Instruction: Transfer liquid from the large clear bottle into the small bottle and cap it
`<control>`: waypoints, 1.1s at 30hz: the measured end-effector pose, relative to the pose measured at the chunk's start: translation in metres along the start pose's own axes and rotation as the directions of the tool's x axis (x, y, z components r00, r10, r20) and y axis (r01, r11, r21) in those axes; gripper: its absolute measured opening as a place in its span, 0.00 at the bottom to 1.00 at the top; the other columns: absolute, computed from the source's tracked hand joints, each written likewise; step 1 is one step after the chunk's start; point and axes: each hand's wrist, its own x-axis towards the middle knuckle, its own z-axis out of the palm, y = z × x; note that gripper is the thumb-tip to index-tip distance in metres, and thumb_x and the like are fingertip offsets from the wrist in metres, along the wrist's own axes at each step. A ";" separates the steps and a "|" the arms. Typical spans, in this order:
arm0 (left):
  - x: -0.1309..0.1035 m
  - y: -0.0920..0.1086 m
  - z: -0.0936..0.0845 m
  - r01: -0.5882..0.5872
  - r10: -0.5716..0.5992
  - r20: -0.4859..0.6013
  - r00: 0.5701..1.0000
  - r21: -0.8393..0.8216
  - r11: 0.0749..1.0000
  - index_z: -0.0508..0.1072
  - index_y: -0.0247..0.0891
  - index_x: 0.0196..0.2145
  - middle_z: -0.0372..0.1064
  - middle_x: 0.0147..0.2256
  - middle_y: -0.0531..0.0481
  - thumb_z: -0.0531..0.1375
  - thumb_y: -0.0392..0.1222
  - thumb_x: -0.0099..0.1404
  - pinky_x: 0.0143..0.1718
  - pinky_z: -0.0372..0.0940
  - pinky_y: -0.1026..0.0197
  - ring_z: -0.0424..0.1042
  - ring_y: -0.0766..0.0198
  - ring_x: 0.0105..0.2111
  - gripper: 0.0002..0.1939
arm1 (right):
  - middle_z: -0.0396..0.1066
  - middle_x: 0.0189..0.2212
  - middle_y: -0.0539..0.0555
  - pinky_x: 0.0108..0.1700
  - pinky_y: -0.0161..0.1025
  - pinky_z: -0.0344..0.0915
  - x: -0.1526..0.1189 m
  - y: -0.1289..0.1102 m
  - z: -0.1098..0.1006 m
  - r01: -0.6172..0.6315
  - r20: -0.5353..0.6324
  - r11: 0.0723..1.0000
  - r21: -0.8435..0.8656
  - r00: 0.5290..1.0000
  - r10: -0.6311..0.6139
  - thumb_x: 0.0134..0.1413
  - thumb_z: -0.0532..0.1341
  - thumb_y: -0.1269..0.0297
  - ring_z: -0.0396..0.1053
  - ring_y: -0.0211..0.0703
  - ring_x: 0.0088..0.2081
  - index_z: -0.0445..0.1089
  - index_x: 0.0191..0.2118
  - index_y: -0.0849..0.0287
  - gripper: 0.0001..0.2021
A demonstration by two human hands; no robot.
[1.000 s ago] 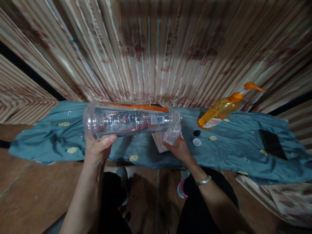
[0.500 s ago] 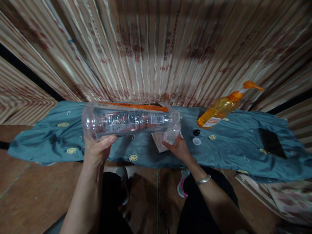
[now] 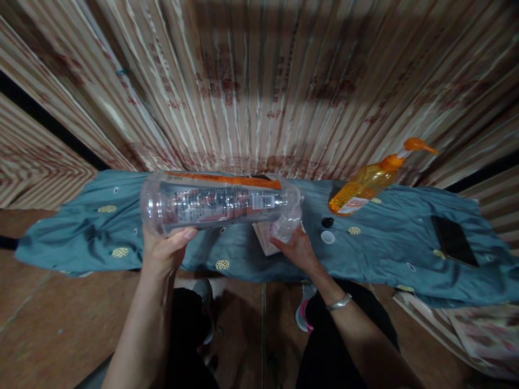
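Left of centre, the left hand (image 3: 166,248) grips the base end of a large clear plastic bottle (image 3: 214,208) from below, thumb in front, holding it nearly level. At mid-frame, the right hand (image 3: 298,246) is curled around a small clear bottle (image 3: 287,224), tilted beneath the large one's neck. Right of it, a black cap (image 3: 327,222) and white cap (image 3: 327,237) lie on the teal cloth (image 3: 389,243).

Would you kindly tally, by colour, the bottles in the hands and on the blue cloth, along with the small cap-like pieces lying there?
Clear: 2 (large bottle, small bottle)
Orange: 1 (pump bottle)
Black: 1 (black cap-like piece)
White: 1 (white cap-like piece)
Total: 5
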 end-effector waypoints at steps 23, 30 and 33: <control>0.000 -0.004 -0.006 0.033 -0.031 -0.063 0.998 0.028 0.999 0.81 0.48 0.59 0.86 0.48 0.44 0.86 0.46 0.35 0.36 0.82 0.59 0.84 0.59 0.33 0.50 | 0.87 0.50 0.65 0.53 0.61 0.83 0.003 -0.005 -0.003 0.043 -0.055 0.997 0.063 0.998 -0.040 0.49 0.78 0.47 0.86 0.67 0.50 0.73 0.58 0.57 0.34; 0.000 0.000 -0.004 0.064 -0.061 -0.087 0.994 0.030 0.998 0.81 0.49 0.58 0.85 0.50 0.44 0.86 0.46 0.33 0.36 0.82 0.59 0.83 0.60 0.32 0.51 | 0.87 0.48 0.65 0.53 0.60 0.84 0.003 -0.002 -0.002 0.074 -0.058 0.997 0.037 0.996 -0.072 0.52 0.75 0.46 0.86 0.66 0.49 0.74 0.58 0.58 0.32; 0.001 0.002 0.000 0.043 -0.040 -0.072 0.997 0.040 0.998 0.77 0.52 0.63 0.84 0.53 0.44 0.86 0.45 0.32 0.36 0.82 0.60 0.82 0.63 0.30 0.57 | 0.87 0.47 0.64 0.51 0.60 0.84 0.003 -0.001 0.000 0.086 -0.074 0.996 0.027 0.994 -0.084 0.53 0.75 0.44 0.86 0.66 0.48 0.73 0.57 0.56 0.32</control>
